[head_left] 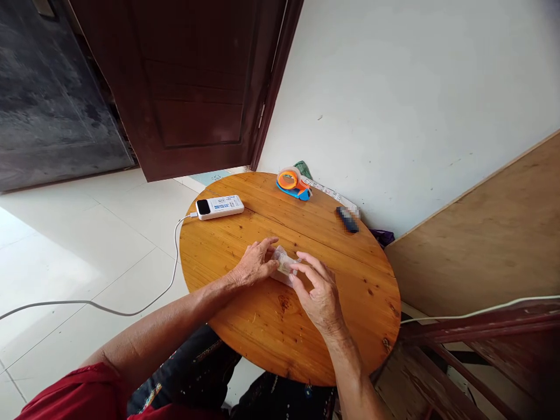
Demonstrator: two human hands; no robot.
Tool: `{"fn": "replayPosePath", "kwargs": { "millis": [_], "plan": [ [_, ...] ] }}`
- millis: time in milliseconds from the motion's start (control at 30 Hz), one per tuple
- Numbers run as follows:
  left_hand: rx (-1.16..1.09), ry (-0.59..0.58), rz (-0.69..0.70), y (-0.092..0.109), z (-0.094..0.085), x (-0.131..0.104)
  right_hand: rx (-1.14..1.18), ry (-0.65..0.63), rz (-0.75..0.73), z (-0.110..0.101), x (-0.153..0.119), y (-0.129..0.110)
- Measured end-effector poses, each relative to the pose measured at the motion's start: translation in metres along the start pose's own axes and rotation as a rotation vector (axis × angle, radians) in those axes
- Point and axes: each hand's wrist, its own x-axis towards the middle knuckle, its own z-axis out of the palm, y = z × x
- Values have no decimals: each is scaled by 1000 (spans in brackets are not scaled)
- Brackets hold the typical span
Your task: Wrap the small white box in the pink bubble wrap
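Note:
A small clear plastic box (285,263), possibly with crinkled film on it, lies low over the middle of the round table. My left hand (257,261) grips its left side, with the thumb at the near edge and the fingers at the far edge. From the right, my right hand (320,290) curves its thumb and fingertips around the other end, pinching at the plastic. What the box contains is too small and glossy to make out. Both hands partly hide its ends.
On the round wooden table (262,326) stand a white power bank (221,206) with a plugged-in cable (174,265), an orange and blue tape dispenser (293,185) and a blurred dark object (347,220). A white wall (394,105) rises behind; a dark red door (192,87) stands at back left.

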Motion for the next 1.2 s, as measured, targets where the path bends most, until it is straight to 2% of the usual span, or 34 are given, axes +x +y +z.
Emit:
{"fn": "replayPosePath", "kwargs": {
  "millis": [133, 200, 433, 633, 800, 900, 1033, 1200],
  "plan": [
    [30, 8, 0, 3, 1, -1, -84, -1, -80, 0, 5, 2],
    [39, 8, -1, 4, 1, -2, -81, 6, -74, 4, 5, 1],
    [-34, 11, 1, 3, 1, -3, 192, 35, 176, 5, 15, 5],
    [-370, -55, 51, 3, 6, -6, 494, 26, 456, 0, 46, 18],
    [-596, -143, 100, 7, 7, -10, 722, 158, 686, 15, 61, 36],
    [-664, -205, 35, 7, 5, -10, 811, 230, 774, 24, 63, 45],
    [-599, -271, -61, 7, 4, -8, 877, 278, 871, 31, 60, 52],
    [-546, -281, -92, 5, 5, -9, 877, 302, 854, 30, 55, 57]
  ]
}}
